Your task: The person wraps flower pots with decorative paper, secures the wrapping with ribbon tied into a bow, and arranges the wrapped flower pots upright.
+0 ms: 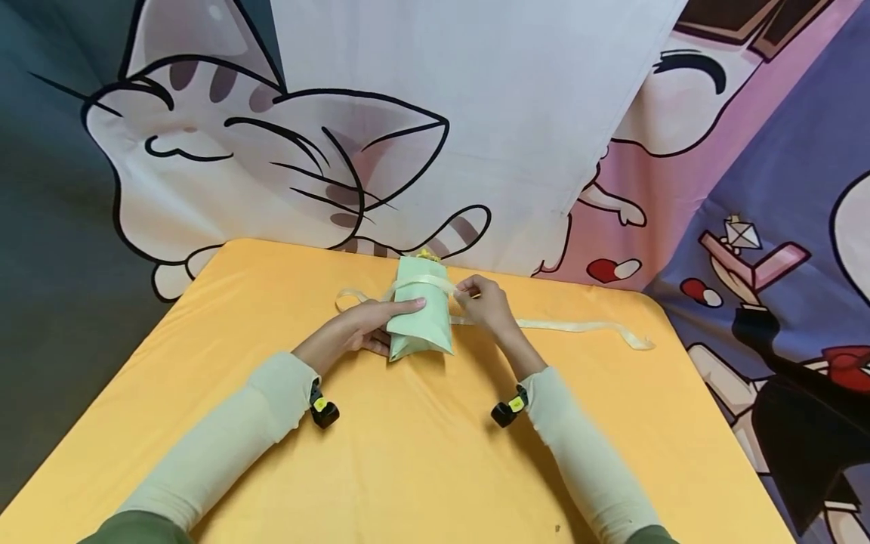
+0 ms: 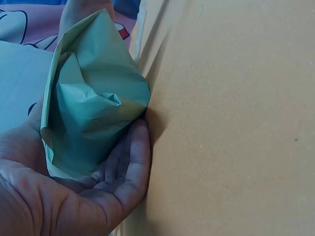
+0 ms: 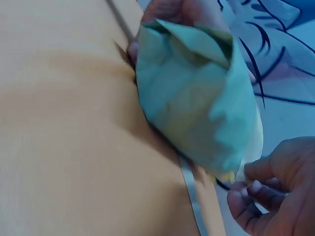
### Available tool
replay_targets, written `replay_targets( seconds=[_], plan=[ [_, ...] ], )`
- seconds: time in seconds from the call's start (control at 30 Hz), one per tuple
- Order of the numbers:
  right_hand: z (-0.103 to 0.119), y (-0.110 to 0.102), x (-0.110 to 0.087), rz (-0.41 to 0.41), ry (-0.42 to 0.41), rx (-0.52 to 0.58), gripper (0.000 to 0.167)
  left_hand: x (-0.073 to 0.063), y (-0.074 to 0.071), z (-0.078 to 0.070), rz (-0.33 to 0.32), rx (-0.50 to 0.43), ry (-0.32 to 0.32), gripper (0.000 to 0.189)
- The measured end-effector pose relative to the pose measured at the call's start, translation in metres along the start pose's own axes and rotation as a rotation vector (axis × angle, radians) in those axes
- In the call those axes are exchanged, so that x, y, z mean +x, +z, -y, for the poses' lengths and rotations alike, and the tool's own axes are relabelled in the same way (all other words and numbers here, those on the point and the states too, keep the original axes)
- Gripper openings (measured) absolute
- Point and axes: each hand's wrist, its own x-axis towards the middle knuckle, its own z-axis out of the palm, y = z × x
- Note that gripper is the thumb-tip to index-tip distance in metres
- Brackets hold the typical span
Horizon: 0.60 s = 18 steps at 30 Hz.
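Observation:
A pale green paper wrap (image 1: pixel 416 332) lies on the yellow cloth, with small yellow flowers (image 1: pixel 427 255) showing at its far end. My left hand (image 1: pixel 363 326) grips the wrap from the left, thumb on top and fingers curled beneath, as the left wrist view also shows. Across the wrap's upper part runs a cream ribbon (image 1: pixel 423 280). At the right side, my right hand (image 1: pixel 485 302) pinches that ribbon between thumb and fingertips. In the right wrist view the folded paper end (image 3: pixel 197 98) faces the camera, and the pinching fingers (image 3: pixel 261 172) are beside the flower end.
A loose ribbon tail (image 1: pixel 578 326) stretches right across the yellow tablecloth (image 1: pixel 381 468). Another ribbon loop (image 1: pixel 348 296) curls at the left of the wrap. Behind the table hangs a cartoon-printed curtain (image 1: pixel 516 136). Each wrist wears a small black camera (image 1: pixel 325 413).

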Motion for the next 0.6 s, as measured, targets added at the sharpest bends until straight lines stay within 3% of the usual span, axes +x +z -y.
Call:
replay_targets(
  seconds=[0.07, 0.17, 0.43, 0.6],
  plan=[
    [-0.010, -0.011, -0.002, -0.014, -0.007, -0.004, 0.018, 0.001, 0.001, 0.001, 0.003, -0.008, 0.006, 0.074],
    [-0.025, -0.033, -0.008, 0.029, 0.005, -0.049, 0.022, 0.002, 0.000, 0.002, 0.005, -0.011, 0.007, 0.072],
    [-0.068, -0.101, -0.024, 0.175, 0.097, -0.343, 0.026, 0.003, -0.002, 0.000, 0.009, -0.004, 0.025, 0.072],
    [-0.098, -0.144, -0.033, 0.235, 0.172, -0.430, 0.031, 0.003, -0.002, 0.000, 0.019, -0.003, 0.022, 0.074]
  ],
)
